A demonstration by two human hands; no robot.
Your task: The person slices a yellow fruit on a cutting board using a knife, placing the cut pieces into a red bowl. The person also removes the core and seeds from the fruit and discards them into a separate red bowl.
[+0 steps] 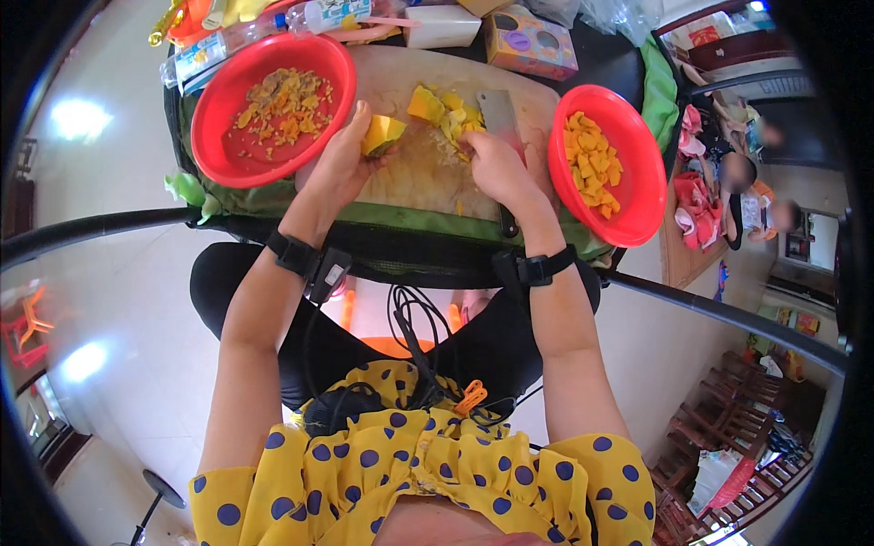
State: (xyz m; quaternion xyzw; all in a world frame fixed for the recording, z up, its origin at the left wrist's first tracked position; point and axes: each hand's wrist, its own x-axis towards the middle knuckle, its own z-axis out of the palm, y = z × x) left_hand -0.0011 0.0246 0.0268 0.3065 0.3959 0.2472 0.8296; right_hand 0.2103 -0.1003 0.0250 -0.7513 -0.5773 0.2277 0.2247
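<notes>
My left hand (339, 155) holds a chunk of pumpkin (383, 134) with yellow flesh and green rind, above the left part of a worn cutting board (401, 77). My right hand (501, 171) has its fingers closed in a pinch at the near edge of a pile of pumpkin pieces (455, 116) on the board. Whatever sits between those fingertips is hidden. A larger pumpkin chunk (425, 105) lies at the pile's left. Beside the pile rests a cleaver (497, 113), its dark handle (508, 221) pointing toward me and partly covered by my right hand.
Left of the board, a red basin (214, 136) holds pumpkin seeds and pulp. Another red basin (642, 173) at the right contains cut pumpkin pieces. A plastic bottle (223, 50), a white box (443, 27) and a patterned tissue box (530, 44) stand behind. People sit farther right.
</notes>
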